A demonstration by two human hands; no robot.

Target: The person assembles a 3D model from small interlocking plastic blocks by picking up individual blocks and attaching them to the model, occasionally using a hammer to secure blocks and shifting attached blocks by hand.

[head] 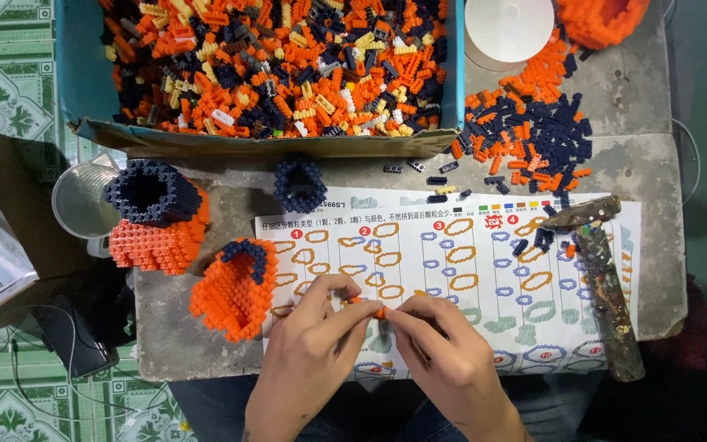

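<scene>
Both hands meet at the desk's near edge: left hand [308, 344] and right hand [439, 348] each pinch an end of the small orange brick strip [367, 308], lying crosswise between the fingertips over the instruction sheet [468, 270]

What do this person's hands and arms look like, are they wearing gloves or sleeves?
No gloves and no sleeves show: the left hand and right hand are bare, as are both forearms. No rings or watch are visible. A small dark mark sits low on the left forearm.
</scene>
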